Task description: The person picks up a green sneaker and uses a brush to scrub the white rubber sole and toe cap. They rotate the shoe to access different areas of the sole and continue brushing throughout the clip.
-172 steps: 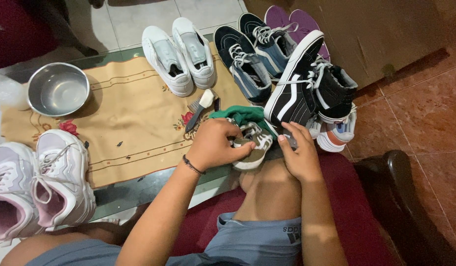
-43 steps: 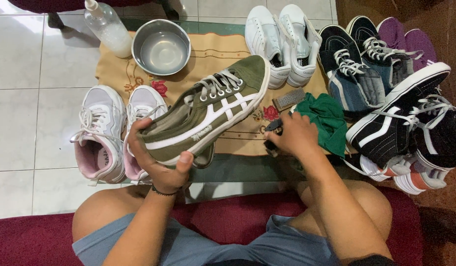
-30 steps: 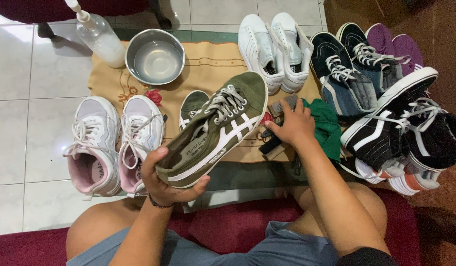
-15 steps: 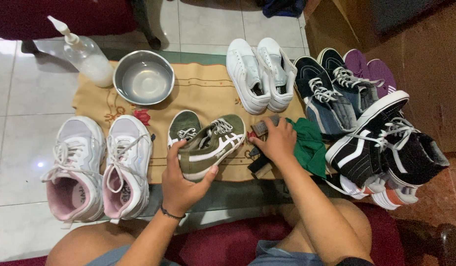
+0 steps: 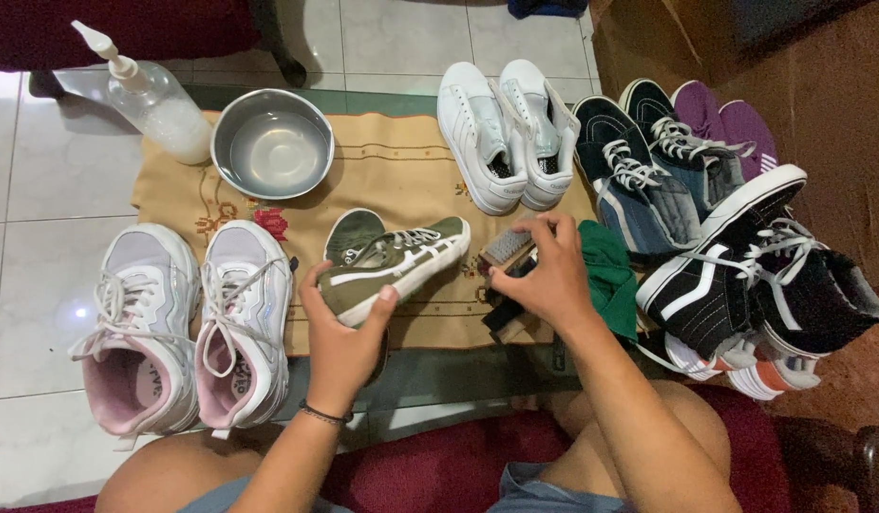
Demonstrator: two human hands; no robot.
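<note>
The olive green shoe (image 5: 392,266) with white stripes lies tilted over the tan embroidered cloth (image 5: 392,171) on the worktop, its heel held in the closed grip of the left hand (image 5: 340,328). Just beside its toe, the right hand (image 5: 544,275) is closed on a small brush (image 5: 507,249), next to a green rag (image 5: 610,275). Its olive mate (image 5: 349,233) lies behind. Around them: pink-lined white sneakers (image 5: 188,328), a steel bowl (image 5: 273,142), a pump bottle (image 5: 154,95), white sneakers (image 5: 506,133) and black high-tops (image 5: 762,285).

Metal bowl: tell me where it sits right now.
In the head view the metal bowl sits upper left on the tan embroidered mat, beside the clear pump bottle and above the pink-and-white sneakers.
</note>
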